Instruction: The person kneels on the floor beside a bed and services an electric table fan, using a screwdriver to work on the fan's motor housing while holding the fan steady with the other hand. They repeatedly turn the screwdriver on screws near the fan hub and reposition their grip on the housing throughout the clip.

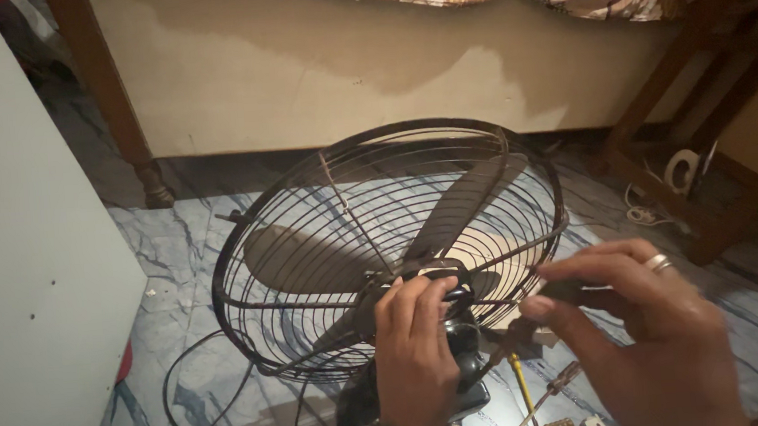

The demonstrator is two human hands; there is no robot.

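A dark table fan with a wire cage [290, 210] and broad grey blades [298, 259] lies tilted on the floor, seen from behind. My left hand [415, 353] grips the black motor housing [463, 336] at the back of the cage, fingers curled over its top. My right hand [645, 328], with a ring on one finger, reaches in from the right. Its thumb and fingers pinch a small dark part right beside the motor; what that part is I cannot tell.
Screwdrivers with yellow and clear handles [535, 407] lie on the marbled floor [168, 245] under my hands. A black cable [183, 396] loops at the left beside a white cabinet [27, 264]. A bed with wooden legs [114, 107] stands behind. A white cord [646, 214] lies right.
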